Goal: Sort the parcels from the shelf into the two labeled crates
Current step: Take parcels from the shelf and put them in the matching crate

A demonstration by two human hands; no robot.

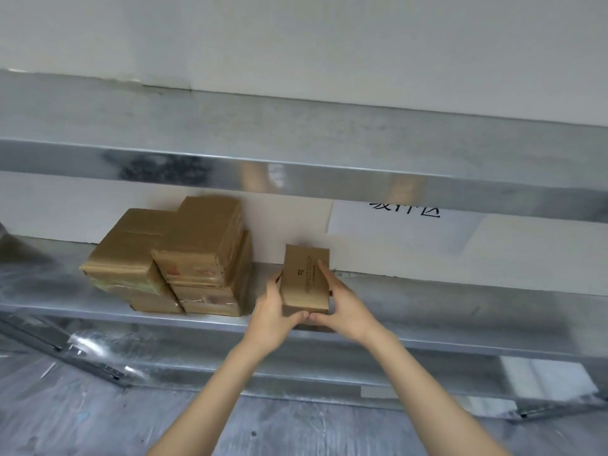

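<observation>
A small brown cardboard parcel (306,274) with dark print on its top sits at the front edge of the middle metal shelf (460,307). My left hand (273,314) grips its left side and near end. My right hand (342,307) grips its right side, fingers along the top edge. The thumbs meet at the parcel's near face. A stack of several taped brown parcels (171,258) stands on the same shelf to the left, apart from the held one. No crate is in view.
An upper metal shelf (296,143) runs across above the hands. A white paper sign with black characters (404,222) hangs on the wall behind. A lower shelf rail (98,363) and grey floor (98,422) lie below. Another brown object shows at the far left edge (10,248).
</observation>
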